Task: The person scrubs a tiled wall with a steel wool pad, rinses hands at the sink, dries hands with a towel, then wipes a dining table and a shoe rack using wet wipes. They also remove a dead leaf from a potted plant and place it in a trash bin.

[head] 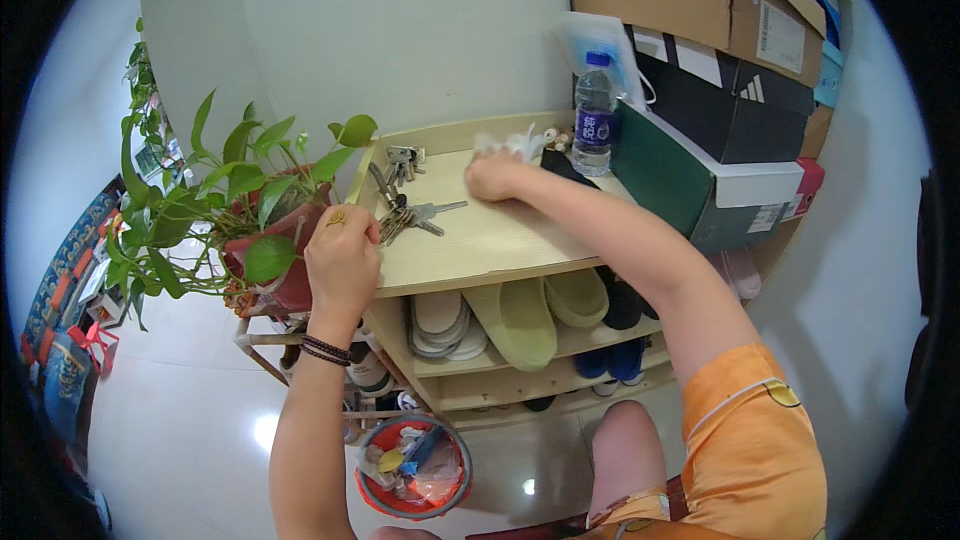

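My right hand (495, 175) is on the pale wooden top of a shoe cabinet (450, 255), fingers closed around a crumpled white tissue or cloth (517, 142) that looks blurred. My left hand (341, 255), wearing a ring, is curled over the top's left rim, beside a potted plant. Just right of it lies a bunch of keys (409, 217) with a dark fob. A smaller set of keys (405, 163) sits in the back left corner. Beyond my right hand are a black item (564, 165), partly hidden by my arm, and several small rolled objects (557, 138).
A water bottle (595, 116) stands before stacked shoe boxes (727, 105) and a green box (660, 165) on the right. Left is the leafy plant in a red pot (289, 229). Slippers (517, 322) fill the shelf below. A filled trash bin (466, 457) stands on the floor.
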Tool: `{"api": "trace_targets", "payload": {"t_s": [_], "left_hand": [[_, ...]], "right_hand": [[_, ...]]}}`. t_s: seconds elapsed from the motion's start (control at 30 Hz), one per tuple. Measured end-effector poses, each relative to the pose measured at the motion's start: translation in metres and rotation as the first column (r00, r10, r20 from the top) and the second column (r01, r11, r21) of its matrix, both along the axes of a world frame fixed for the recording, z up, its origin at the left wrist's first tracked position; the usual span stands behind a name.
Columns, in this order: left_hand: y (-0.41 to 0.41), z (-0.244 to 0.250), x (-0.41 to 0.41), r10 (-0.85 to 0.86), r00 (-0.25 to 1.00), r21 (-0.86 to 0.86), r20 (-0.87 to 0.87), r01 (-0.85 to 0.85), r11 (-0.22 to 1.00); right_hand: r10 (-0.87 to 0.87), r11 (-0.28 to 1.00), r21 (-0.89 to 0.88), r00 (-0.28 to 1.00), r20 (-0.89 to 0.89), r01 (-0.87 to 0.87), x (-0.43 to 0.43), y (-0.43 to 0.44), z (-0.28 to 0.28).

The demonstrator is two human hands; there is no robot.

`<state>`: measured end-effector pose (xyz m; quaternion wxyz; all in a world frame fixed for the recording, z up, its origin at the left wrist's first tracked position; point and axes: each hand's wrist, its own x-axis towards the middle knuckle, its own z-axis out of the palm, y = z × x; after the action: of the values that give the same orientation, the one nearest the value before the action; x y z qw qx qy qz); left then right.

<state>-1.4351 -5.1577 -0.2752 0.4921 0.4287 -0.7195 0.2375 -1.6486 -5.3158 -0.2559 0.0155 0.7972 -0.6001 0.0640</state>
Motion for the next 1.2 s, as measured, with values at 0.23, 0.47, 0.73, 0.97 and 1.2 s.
{"api": "trace_targets", "payload": {"t_s": [0.23,0.47,0.73,0.97,1.2], "left_hand": [[-0.004,-0.003,0.005,0.016,1.000,0.024,-0.003,-0.016,1.000],[0.000,0.001,0.007,-0.025,0.999,0.036,0.044,0.024,0.999],[-0.005,-0.003,0.008,0.001,0.998,0.012,0.063,-0.002,1.000],[-0.007,-0.008,0.015,0.033,0.998,-0.002,0.053,-0.033,0.999],[-0.010,-0.007,0.006,0.042,0.997,-0.003,0.060,-0.041,0.999]], "right_hand": [[0.379,0.923,0.091,0.925,-0.033,-0.375,-0.012,0.063,-0.005],[0.373,0.919,0.158,0.927,-0.042,-0.362,-0.019,0.087,0.003],[0.305,0.948,0.082,0.951,0.045,-0.308,-0.006,0.042,-0.010],[0.399,0.916,0.047,0.917,-0.008,-0.398,-0.040,0.113,-0.010],[0.358,0.851,-0.393,0.932,-0.052,-0.349,-0.035,0.166,-0.038]]}}
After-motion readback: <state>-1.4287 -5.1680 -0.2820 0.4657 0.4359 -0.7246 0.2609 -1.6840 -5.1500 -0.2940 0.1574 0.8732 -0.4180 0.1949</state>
